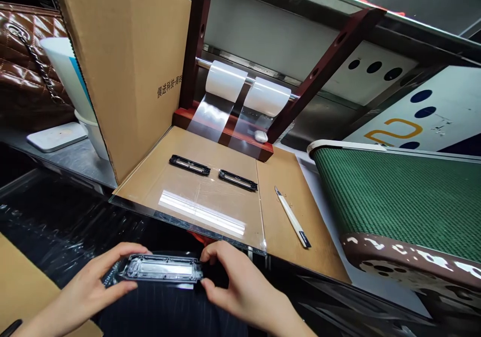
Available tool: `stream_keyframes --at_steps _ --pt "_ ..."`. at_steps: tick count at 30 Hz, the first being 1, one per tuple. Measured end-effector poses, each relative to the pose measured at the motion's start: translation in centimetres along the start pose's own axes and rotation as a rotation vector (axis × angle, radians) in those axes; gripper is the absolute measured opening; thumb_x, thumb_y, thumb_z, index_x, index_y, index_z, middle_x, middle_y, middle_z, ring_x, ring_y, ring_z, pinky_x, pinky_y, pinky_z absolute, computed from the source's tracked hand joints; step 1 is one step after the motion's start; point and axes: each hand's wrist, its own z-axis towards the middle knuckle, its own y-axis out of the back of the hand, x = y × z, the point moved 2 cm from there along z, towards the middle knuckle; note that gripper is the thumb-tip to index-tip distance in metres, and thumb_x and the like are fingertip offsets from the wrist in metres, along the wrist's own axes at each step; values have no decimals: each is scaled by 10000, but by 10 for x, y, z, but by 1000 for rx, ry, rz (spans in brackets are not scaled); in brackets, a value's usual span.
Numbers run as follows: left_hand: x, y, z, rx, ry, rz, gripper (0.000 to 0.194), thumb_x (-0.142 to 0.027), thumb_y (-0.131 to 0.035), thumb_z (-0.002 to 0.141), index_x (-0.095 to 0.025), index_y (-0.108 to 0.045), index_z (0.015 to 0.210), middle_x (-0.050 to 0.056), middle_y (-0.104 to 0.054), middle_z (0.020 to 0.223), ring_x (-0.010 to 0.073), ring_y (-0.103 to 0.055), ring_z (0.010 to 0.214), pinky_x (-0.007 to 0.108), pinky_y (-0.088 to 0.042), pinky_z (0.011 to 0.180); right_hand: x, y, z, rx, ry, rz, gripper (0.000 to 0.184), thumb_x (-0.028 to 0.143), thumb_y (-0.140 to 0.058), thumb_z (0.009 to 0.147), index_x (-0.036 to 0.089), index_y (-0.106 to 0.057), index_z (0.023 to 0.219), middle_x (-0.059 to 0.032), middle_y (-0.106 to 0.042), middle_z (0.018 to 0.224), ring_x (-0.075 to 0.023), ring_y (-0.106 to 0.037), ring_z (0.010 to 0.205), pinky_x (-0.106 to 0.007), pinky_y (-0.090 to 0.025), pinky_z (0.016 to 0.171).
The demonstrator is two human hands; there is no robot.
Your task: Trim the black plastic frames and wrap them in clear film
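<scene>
Between my two hands, over my lap, is a black rectangular plastic frame (164,269) with a pale shiny strip along its middle. My left hand (99,282) grips its left end, fingers above and thumb below. The right end is pinched by my right hand (231,279). Clear film seems to show round the left end. Two similar black frames, a left one (190,165) and a right one (238,180), lie on the glass-topped work surface (150,176) beyond my hands. To their right rests a white craft knife (292,217) with its blade pointing away.
Two film rolls, a left one (226,79) and a right one (267,96), hang on a rod with film trailing down. A tall cardboard panel (128,56) stands left. A green conveyor belt (398,196) runs at right. White cups (67,81) stand behind the panel.
</scene>
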Motion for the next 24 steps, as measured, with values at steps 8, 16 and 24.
stream_keyframes --at_steps 8,16,24 --pt "-46 -3 6 21 -531 486 342 -418 -762 810 -418 -713 1148 -44 -808 998 197 -778 861 166 -565 816 3 -2 -4 32 58 -187 274 117 -620 816 227 -577 1063 -57 -671 1021 -216 -617 925 -343 -525 864" --pt "-51 -18 1 -13 -577 554 365 -420 -768 816 -389 -674 1168 -58 -806 983 165 -779 849 133 -556 813 5 -11 -6 32 166 -290 258 90 -608 808 219 -560 1026 -55 -672 972 -214 -578 850 -333 -510 806" --pt "-15 -3 -7 -62 -319 407 351 -460 -766 807 -453 -701 1152 -65 -795 1070 193 -773 930 163 -563 841 23 -6 10 -152 329 -248 243 97 -568 896 240 -556 1092 -68 -720 1012 -220 -672 901 -329 -567 826"
